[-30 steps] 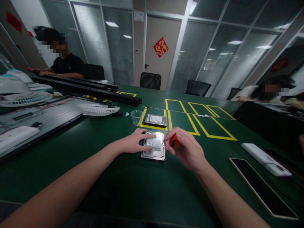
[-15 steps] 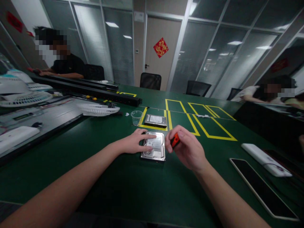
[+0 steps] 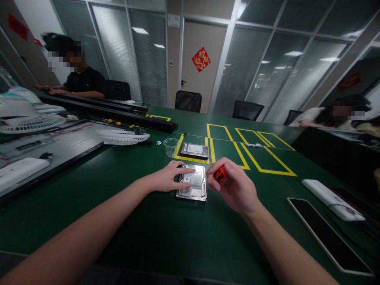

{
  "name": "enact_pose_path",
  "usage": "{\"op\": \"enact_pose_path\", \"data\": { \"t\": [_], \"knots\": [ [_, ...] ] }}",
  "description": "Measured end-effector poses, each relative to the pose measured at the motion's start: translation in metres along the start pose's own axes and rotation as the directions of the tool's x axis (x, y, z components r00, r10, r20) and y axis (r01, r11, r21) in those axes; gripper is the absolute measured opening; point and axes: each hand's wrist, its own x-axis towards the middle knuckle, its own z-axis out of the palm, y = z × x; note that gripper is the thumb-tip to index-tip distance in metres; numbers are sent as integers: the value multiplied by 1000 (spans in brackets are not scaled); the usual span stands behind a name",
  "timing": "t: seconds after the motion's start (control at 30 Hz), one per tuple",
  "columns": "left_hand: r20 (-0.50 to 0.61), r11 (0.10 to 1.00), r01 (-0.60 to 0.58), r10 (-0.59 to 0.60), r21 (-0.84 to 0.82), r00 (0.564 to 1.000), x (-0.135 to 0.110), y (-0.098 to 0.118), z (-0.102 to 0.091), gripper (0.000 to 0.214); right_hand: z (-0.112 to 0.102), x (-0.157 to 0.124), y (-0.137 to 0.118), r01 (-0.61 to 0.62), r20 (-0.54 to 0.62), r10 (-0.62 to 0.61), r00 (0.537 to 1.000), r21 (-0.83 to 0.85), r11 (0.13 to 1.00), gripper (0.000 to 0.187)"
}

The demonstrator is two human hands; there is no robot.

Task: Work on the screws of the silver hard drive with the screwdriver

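Observation:
A silver hard drive [image 3: 197,190] lies flat on the green table in front of me. My left hand [image 3: 168,178] rests on its left side, thumb and index finger stretched apart over the top face. Just off the drive's right edge, my right hand [image 3: 233,184] is closed around a screwdriver [image 3: 220,174]. Its red and black handle shows between the fingers; the shaft and tip cannot be made out. A second hard drive [image 3: 194,150] with a white label sits farther back inside a yellow tape frame. Beside it stands a clear plastic cup [image 3: 171,147].
Yellow tape rectangles [image 3: 277,172] mark the table. To the right lie a phone-like dark slab [image 3: 326,233] and a white power strip [image 3: 332,200]. Leftward are a large metal panel [image 3: 74,138], white fan parts [image 3: 123,136] and long black bars [image 3: 118,114]. Two people sit across the table.
The red and black handle has turned slightly in my right hand, and those fingers have shifted a little. My left hand and both drives look the same.

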Motion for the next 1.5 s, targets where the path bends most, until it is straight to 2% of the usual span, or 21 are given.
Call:
{"op": "enact_pose_path", "data": {
  "t": [0.13,0.47,0.67,0.83,0.9,1.3,1.5],
  "knots": [
    [2,1000,-3,3,-3,1000,0,0,0,72,0,1,-1,-1,-3,1,1000,14,1000,34],
    [-5,1000,-26,26,12,1000,0,0,0,70,1,1,0,34,13,-34,999,1,999,13],
    [6,1000,-11,11,2,1000,0,1,-1,70,0,0,0,-9,7,9,1000,11,1000,10],
    [21,1000,6,-6,-12,1000,-1,2,-1,72,1,1,-3,-24,-13,25,1000,19,1000,36],
    [14,1000,4,-3,-10,1000,-1,2,-2,72,2,2,-4,-36,-26,36,999,21,999,39],
    [-5,1000,-21,21,-12,1000,-1,-1,0,73,0,0,0,-15,3,15,1000,-15,1000,17],
    [4,1000,-15,15,-13,1000,0,0,0,71,1,-1,0,-21,-1,21,1000,-7,1000,14]
  ]
}}
